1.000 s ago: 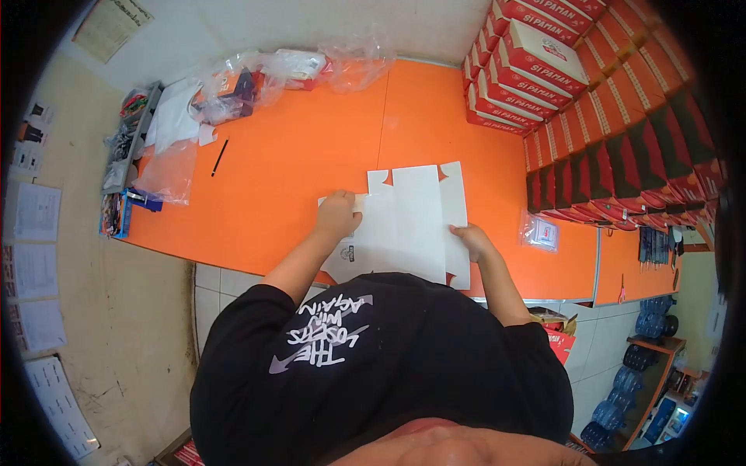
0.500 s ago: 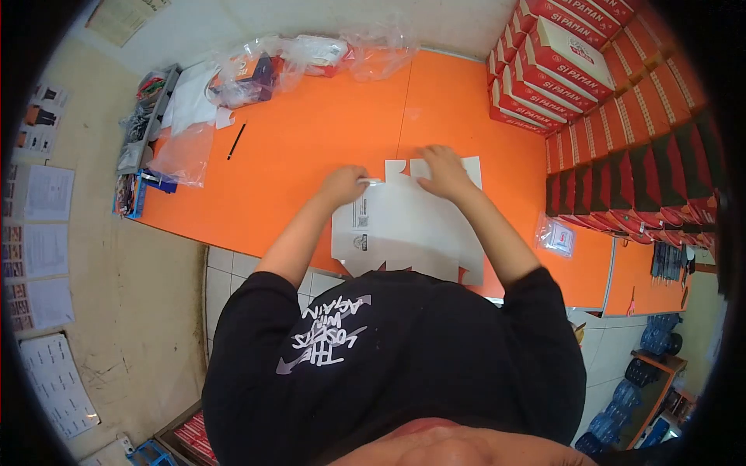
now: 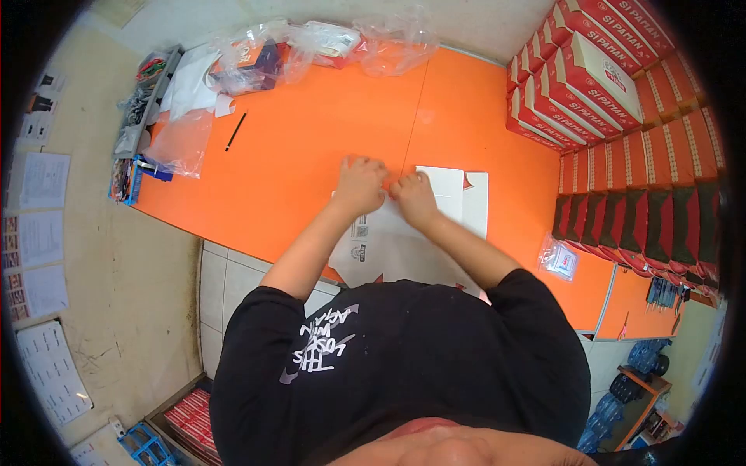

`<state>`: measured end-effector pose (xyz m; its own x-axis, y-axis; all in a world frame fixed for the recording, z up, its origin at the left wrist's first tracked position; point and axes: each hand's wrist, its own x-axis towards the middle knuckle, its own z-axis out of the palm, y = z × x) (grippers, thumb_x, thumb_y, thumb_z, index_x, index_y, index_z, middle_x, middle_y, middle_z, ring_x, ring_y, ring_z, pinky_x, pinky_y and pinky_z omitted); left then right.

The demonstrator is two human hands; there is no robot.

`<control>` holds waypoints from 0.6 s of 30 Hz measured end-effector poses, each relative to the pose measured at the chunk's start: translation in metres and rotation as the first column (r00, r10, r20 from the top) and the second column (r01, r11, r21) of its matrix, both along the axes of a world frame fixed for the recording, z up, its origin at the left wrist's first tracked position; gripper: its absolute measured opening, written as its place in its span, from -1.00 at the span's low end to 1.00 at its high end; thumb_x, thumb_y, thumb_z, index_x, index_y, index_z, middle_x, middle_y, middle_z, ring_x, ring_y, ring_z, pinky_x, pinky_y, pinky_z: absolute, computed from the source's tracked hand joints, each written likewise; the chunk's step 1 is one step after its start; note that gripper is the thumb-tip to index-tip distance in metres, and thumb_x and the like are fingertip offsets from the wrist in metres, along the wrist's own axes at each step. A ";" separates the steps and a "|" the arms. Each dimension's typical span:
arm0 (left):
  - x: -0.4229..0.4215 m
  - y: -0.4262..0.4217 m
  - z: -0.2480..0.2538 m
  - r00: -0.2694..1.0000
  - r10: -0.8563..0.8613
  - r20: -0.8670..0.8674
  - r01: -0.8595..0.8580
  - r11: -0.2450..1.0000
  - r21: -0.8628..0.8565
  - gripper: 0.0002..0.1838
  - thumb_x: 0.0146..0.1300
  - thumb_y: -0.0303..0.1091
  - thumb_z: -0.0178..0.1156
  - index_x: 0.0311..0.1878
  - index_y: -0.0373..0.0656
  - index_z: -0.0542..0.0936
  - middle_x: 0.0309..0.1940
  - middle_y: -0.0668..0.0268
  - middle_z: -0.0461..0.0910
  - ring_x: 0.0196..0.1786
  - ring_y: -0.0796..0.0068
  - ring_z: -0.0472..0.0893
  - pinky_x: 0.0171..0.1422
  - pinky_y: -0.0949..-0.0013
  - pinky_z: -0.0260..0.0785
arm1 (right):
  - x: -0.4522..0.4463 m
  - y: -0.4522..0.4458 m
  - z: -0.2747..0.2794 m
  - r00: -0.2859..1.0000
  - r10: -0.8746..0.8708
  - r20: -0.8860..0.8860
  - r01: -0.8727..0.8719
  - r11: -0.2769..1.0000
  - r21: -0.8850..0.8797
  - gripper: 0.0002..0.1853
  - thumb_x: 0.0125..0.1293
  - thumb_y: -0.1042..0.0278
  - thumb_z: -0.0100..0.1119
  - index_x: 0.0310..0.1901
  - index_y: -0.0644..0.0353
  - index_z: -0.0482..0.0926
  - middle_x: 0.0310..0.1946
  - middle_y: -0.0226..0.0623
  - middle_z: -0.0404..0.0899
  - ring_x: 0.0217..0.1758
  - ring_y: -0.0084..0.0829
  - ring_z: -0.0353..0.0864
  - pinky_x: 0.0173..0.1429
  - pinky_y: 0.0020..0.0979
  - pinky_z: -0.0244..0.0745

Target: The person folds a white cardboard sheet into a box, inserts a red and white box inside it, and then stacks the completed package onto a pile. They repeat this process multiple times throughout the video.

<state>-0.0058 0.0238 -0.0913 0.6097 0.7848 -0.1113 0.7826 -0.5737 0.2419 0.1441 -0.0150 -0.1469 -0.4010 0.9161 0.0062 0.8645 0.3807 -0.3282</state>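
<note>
A flat white cardboard box blank [image 3: 404, 247] with cut flaps and small black print lies on the orange table in front of my body. My left hand [image 3: 362, 185] is closed at its far left edge, fingers curled over a flap. Close beside it, my right hand [image 3: 414, 198] also has bent fingers pressed on the far edge, near the middle. The fingertips of both hands nearly meet. Right of my right hand, a panel of the blank is folded up and a red patch shows at its corner. My shirt covers the near edge.
Stacked red-and-white boxes [image 3: 579, 93] stand at the back right, above rows of red and dark folded cartons [image 3: 637, 221]. Plastic bags [image 3: 396, 46] lie along the wall. A black pencil [image 3: 236, 132] rests at left on the orange table [image 3: 311, 116]. A small plastic packet [image 3: 559, 260] sits right.
My right hand has moved left and toward me, beside my left hand. My left hand has shifted slightly right. The blank's right side now shows a folded panel.
</note>
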 end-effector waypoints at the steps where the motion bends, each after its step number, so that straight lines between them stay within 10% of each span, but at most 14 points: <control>1: 0.005 -0.007 -0.007 1.000 -0.005 0.000 0.005 1.000 -0.007 -0.67 -0.06 -0.33 0.19 -0.14 -0.10 0.58 -0.05 0.28 0.50 0.14 0.27 0.38 0.23 -0.07 0.10 | -0.004 -0.013 -0.008 0.997 -0.077 -0.025 0.077 0.997 -0.020 -0.72 -0.01 0.43 0.04 -0.20 0.25 0.50 -0.27 -0.18 0.53 -0.03 -0.22 0.46 0.23 -0.09 0.14; 8: 0.023 -0.024 -0.036 0.952 -0.223 -0.210 0.247 0.964 0.096 -0.77 -0.08 -0.34 0.16 -0.29 -0.11 0.62 -0.14 0.34 0.52 0.15 0.19 0.34 0.29 -0.18 -0.08 | -0.015 -0.068 -0.022 0.991 -0.123 -0.055 0.133 0.956 0.263 -0.59 0.05 0.34 0.05 -0.09 0.46 0.44 -0.07 0.04 0.38 0.10 -0.08 0.30 0.28 -0.06 0.07; 11: 0.038 -0.017 -0.017 0.924 -0.218 -0.315 0.213 0.976 -0.048 -0.81 -0.03 -0.34 0.14 -0.31 -0.10 0.62 -0.20 0.34 0.53 0.11 0.21 0.36 0.30 -0.18 -0.10 | 0.001 -0.025 0.028 0.965 0.055 0.258 -0.003 0.980 -0.197 -0.50 0.00 0.32 0.10 0.02 0.37 0.40 0.01 0.05 0.38 0.14 -0.10 0.33 0.25 -0.08 0.15; 13: 0.042 -0.009 -0.014 0.907 -0.202 -0.369 0.188 0.979 -0.074 -0.83 0.00 -0.34 0.13 -0.32 -0.09 0.62 -0.23 0.34 0.53 0.09 0.23 0.38 0.30 -0.19 -0.10 | 0.038 0.010 0.043 0.987 0.057 -0.152 -0.144 0.745 -0.651 -0.49 -0.09 0.34 0.14 0.01 0.23 0.44 0.06 -0.04 0.40 0.18 -0.16 0.33 0.25 -0.17 0.19; 15: 0.031 -0.005 -0.036 0.941 -0.188 -0.281 0.190 0.982 -0.018 -0.82 0.05 -0.30 0.14 -0.28 -0.11 0.60 -0.24 0.35 0.54 0.07 0.29 0.41 0.32 -0.22 -0.13 | 0.073 0.019 0.019 0.994 -0.104 -0.029 0.097 0.976 -0.193 -0.57 -0.16 0.40 0.19 -0.11 0.15 0.53 -0.09 -0.08 0.52 0.03 -0.17 0.48 0.19 -0.22 0.26; 18: 0.031 -0.014 -0.010 0.970 -0.213 -0.116 0.220 0.974 0.056 -0.82 0.09 -0.24 0.14 -0.27 -0.06 0.57 -0.28 0.37 0.54 0.00 0.36 0.45 0.27 -0.22 -0.06 | 0.093 0.016 0.062 0.992 -0.124 0.031 0.126 0.925 -0.359 -0.64 -0.20 0.43 0.21 -0.23 0.18 0.53 -0.22 -0.12 0.57 -0.14 -0.17 0.55 0.10 -0.18 0.28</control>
